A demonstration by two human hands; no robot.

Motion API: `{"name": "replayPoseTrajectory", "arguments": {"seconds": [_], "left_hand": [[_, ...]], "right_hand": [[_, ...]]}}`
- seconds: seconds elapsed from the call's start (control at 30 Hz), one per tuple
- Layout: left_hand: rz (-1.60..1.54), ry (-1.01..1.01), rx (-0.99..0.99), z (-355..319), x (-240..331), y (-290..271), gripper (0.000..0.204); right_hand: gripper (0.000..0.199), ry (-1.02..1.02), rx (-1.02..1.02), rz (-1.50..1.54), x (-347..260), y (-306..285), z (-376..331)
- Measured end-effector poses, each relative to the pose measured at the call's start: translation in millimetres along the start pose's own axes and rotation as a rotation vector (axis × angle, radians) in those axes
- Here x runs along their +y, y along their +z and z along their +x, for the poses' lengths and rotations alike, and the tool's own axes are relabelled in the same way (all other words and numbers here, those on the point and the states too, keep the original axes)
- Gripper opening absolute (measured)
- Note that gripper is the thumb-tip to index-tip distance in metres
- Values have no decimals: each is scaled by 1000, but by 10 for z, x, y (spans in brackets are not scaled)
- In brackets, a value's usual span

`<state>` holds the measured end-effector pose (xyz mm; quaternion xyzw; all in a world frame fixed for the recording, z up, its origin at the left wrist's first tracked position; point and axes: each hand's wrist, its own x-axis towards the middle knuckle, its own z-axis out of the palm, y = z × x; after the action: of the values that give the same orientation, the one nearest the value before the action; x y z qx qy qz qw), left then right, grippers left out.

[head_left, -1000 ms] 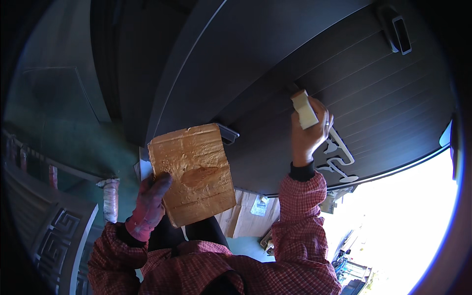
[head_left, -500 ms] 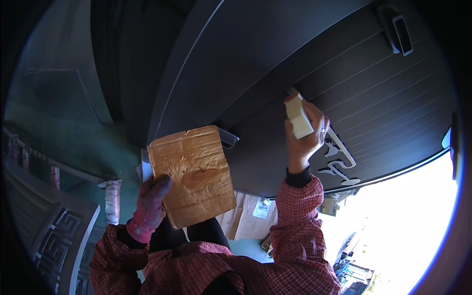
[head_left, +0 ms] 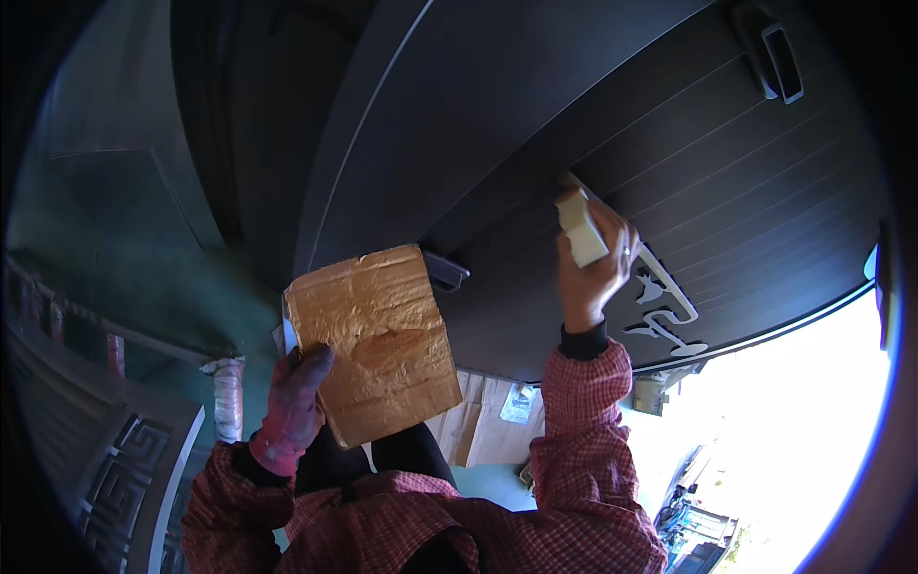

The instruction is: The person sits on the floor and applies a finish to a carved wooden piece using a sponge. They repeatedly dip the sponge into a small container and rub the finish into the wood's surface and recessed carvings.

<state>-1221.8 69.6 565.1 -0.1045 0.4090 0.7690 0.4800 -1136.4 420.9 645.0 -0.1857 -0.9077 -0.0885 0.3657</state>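
Observation:
My left hand (head_left: 293, 407), in a stained pink glove with dark fingertips, grips the lower left edge of a flat board (head_left: 397, 316) coated in copper-gold paint. A darker oval patch marks the board's middle. My bare right hand (head_left: 604, 263) is closed around a pale cream sponge block (head_left: 581, 230), held up at the dark panelled door (head_left: 708, 201). Just beyond the sponge, the end of a light raised ornament (head_left: 669, 282) on the door shows; its lower part has leaf-like and curled shapes. Whether the sponge touches the ornament I cannot tell.
A dark handle (head_left: 446, 271) juts from the door behind the board, and a rectangular handle (head_left: 782, 63) sits at upper right. At left stand a wrapped post (head_left: 228, 397) and a grey panel with a square-spiral pattern (head_left: 124, 459). Flattened cardboard (head_left: 478, 421) lies on the floor.
The view has shifted slightly. Both hands keep their grips on the board and the sponge; the sponge stays near the ornament's upper end with only slight movement.

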Motion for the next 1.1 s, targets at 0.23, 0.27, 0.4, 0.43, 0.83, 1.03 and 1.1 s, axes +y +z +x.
{"name": "replayPoseTrajectory", "arguments": {"seconds": [0.23,0.27,0.4,0.43,0.83,1.03,1.1], "left_hand": [[-69,-22,-35,12,67,43,44],[-55,-16,-37,13,79,50,44],[0,-20,-6,-3,172,153,47],[30,-21,-24,0,187,163,48],[168,11,-50,69,377,288,56],[193,-14,-29,13,402,301,58],[205,-26,-35,-5,409,302,59]], "right_hand": [[46,295,273,112,-78,-34,-216],[45,366,276,148,-163,12,-196],[45,430,305,129,-274,217,-174],[45,456,304,84,-214,210,-213],[45,456,340,126,-316,280,-135],[40,636,471,166,-218,146,-244],[39,557,448,212,-428,153,-172]]}}
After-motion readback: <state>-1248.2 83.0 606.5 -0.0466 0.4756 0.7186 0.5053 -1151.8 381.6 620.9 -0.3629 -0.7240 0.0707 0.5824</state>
